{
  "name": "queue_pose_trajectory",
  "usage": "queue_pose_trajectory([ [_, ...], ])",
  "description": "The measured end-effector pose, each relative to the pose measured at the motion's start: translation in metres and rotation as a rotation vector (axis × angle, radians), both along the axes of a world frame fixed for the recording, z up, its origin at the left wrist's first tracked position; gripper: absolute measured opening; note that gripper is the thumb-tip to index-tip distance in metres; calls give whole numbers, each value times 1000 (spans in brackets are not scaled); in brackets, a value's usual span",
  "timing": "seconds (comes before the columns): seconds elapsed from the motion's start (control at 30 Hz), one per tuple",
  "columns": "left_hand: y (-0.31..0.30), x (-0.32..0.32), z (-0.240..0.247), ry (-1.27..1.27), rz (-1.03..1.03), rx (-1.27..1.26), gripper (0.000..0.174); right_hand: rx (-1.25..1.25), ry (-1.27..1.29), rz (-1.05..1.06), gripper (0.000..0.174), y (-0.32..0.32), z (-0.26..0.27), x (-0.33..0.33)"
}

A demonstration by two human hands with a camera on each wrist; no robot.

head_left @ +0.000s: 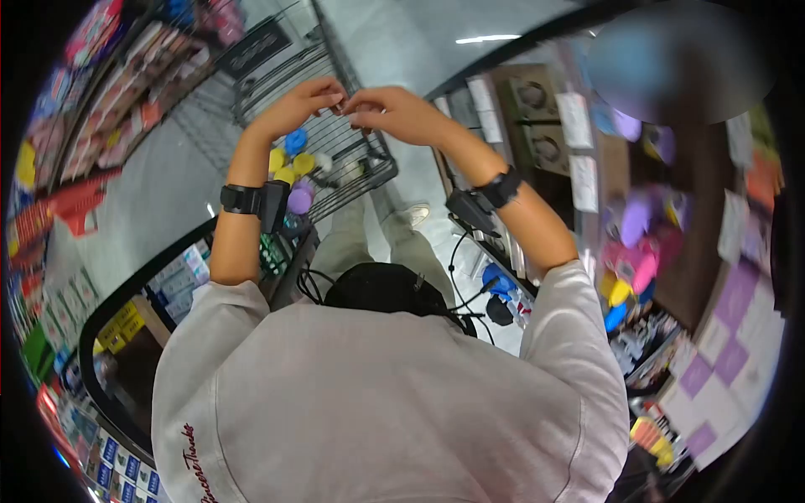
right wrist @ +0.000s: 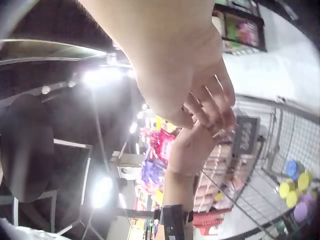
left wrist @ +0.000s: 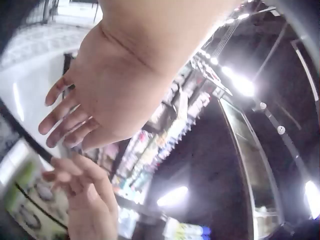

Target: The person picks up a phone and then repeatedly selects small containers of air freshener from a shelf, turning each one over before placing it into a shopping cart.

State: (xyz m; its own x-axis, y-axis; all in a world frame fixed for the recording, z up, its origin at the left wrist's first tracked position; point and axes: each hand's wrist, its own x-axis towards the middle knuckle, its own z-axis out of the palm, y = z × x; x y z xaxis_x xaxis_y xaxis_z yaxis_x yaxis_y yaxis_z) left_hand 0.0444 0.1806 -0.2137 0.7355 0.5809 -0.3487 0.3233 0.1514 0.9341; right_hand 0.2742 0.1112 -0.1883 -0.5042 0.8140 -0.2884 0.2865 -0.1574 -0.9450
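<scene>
My left hand and right hand are raised in front of me, fingertips close together over a wire shopping cart. In the left wrist view, the left hand has loosely extended, spread fingers with nothing in them, and the right hand is just beyond its fingertips. The right wrist view has the right hand with relaxed, slightly bent fingers overlapping the left hand. Nothing shows in either hand. Below them, the cart holds several round blue, yellow and purple items.
Packed store shelves run along the left. On the right stands a shelf unit with boxes and colourful goods. A black-rimmed display is near my left elbow. Dark cables hang by a black bag at my waist.
</scene>
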Motion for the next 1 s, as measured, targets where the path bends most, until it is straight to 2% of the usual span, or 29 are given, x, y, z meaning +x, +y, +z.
queue_pose_trajectory([
  [0.03,-8,-30,-34,144,135,-18,22,-38,-34,84,29,8,-42,-27],
  [0.07,-18,-64,-82,159,170,-35,22,-71,-71,164,31,11,-84,-55],
  [0.13,-35,-123,-175,419,240,131,27,20,-196,271,38,9,-161,-110],
  [0.17,-46,-135,-191,428,257,119,27,13,-188,292,38,4,-187,-131],
  [0.23,-72,-155,-213,787,325,242,38,-176,-333,285,44,-8,-232,-169],
  [0.27,-80,-161,-228,791,334,236,38,-177,-332,296,44,-14,-259,-184],
  [0.33,-94,-169,-253,930,452,349,40,-205,-419,135,47,-33,-314,-211],
  [0.37,-95,-168,-258,934,456,343,40,-207,-418,143,47,-42,-347,-224],
  [0.43,-93,-163,-261,1150,238,18,44,-465,-398,-67,50,-55,-403,-245],
  [0.47,-91,-161,-263,1152,238,13,44,-426,-387,-85,50,-57,-411,-250],
  [0.53,-89,-160,-271,1151,-9,-161,52,-422,-394,-96,52,-57,-413,-257],
  [0.6,-92,-161,-284,1164,54,-178,54,-406,-402,-117,53,-55,-416,-263],
  [0.67,-100,-162,-296,1179,108,-202,55,-391,-336,-325,59,-63,-419,-274],
  [0.7,-98,-158,-287,1182,181,-194,53,-392,-335,-326,59,-67,-431,-278],
  [0.77,-99,-157,-286,1184,245,-182,52,-598,-210,-498,46,-75,-454,-281],
  [0.8,-100,-164,-299,1117,279,-144,50,-596,-208,-510,46,-68,-436,-272],
  [0.87,-93,-163,-299,1038,301,-88,49,-995,72,-414,39,-46,-372,-240],
  [0.9,-90,-159,-285,980,312,-25,47,-987,73,-429,39,-42,-355,-227],
  [0.97,-81,-153,-255,910,314,58,46,-988,270,-449,32,-36,-327,-200],
  [1.0,-74,-150,-240,757,324,106,46,-968,305,-422,41,-32,-319,-185],
])
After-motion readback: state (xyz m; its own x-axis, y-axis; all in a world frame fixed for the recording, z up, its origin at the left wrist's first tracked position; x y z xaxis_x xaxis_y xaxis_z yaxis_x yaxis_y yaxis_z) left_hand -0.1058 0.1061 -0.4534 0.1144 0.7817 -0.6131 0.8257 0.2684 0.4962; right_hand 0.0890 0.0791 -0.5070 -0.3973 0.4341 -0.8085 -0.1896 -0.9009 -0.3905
